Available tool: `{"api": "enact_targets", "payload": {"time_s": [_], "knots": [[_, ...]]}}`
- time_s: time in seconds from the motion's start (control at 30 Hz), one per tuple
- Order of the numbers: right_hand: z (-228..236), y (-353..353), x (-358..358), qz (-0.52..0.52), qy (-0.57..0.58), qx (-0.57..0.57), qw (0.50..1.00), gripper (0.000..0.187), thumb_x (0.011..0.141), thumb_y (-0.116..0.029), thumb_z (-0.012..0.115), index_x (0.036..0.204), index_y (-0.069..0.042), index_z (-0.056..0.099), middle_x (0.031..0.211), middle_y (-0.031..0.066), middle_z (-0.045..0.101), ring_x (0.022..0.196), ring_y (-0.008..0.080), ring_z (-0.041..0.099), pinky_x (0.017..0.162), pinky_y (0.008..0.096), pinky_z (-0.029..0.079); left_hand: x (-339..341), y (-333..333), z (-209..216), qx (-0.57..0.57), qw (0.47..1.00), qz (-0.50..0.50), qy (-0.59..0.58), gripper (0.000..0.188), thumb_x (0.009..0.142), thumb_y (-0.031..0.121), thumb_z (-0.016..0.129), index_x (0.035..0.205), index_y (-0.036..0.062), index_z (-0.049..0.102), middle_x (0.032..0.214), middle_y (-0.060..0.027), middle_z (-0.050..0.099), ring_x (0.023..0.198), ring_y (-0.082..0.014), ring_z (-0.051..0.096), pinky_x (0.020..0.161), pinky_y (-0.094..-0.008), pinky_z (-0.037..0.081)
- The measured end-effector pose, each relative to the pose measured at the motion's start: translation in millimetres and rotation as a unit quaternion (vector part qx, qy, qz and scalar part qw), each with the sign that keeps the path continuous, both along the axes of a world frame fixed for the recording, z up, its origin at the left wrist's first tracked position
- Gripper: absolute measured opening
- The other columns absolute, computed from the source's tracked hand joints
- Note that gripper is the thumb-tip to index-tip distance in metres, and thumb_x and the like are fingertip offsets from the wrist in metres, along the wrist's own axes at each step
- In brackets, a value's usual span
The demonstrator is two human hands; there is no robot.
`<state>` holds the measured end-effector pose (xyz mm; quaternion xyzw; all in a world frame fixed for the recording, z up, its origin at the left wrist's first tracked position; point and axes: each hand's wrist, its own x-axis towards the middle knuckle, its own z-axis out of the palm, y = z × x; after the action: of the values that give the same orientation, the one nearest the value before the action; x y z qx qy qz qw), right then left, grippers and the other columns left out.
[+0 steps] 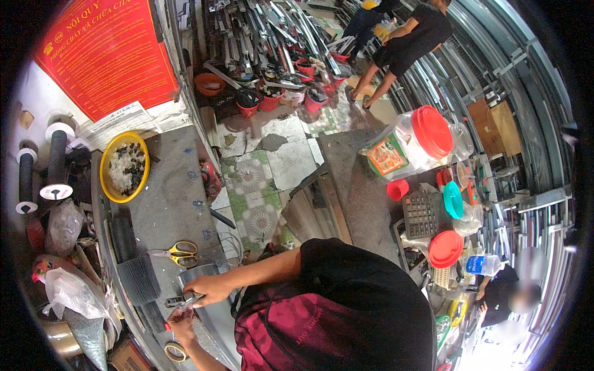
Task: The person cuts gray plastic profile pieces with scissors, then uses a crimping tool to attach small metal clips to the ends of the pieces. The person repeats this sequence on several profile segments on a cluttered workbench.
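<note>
My right hand point(207, 289), the upper of the two, is closed around a small grey metal fitting point(176, 302) over the left workbench. Just below it, my left hand point(182, 325) has its fingers pinched together by the fitting. A small red tip point(167, 326) shows at those fingers, but what it belongs to I cannot make out. Under my hands lies a smooth grey panel or profile point(218, 321). Yellow-handled scissors point(182, 253) rest beyond my right hand, beside a dark ribbed bundle point(137, 279). A roll of tape point(175, 352) lies below my left hand.
A yellow basket point(146, 157) of small black and white pieces stands at the bench's far end. Spools point(57, 162) hang left. Across the aisle, another table holds a red-lidded jar point(408, 145) and a calculator point(419, 213). A person point(411, 37) stands far off; another point(501, 297) is at right.
</note>
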<state>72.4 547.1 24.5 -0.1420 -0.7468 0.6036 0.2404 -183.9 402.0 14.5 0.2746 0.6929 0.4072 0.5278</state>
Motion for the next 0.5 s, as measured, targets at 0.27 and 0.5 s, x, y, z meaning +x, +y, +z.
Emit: {"api": "enact_targets", "payload": {"time_s": [0.27,0.5], "knots": [[-3,0,-4,-0.005,0.003,-0.001,1.0,0.059,0.099,-0.034,0.082,0.138,0.007,0.064,0.121,0.0323,0.075,0.117,0.053,0.072,0.1,0.0567,0.057,1,2,-8,-0.048,0.995,0.029,0.079,0.057,0.097,-0.002,0.088,0.13,-0.0014,0.041,0.115,-0.0174,0.064,0.096,-0.0215,0.07,0.073,-0.0345,0.063],[3,6,-2,0.05,-0.043,-0.019,0.998,0.063,0.103,-0.035,0.079,0.144,0.01,0.06,0.138,0.0321,0.066,0.133,0.0518,0.063,0.114,0.0559,0.05,0,-2,-14,-0.022,0.993,0.06,0.104,0.053,0.098,0.0,0.086,0.13,-0.0026,0.044,0.115,-0.0165,0.068,0.093,-0.0207,0.073,0.075,-0.0358,0.067]]}}
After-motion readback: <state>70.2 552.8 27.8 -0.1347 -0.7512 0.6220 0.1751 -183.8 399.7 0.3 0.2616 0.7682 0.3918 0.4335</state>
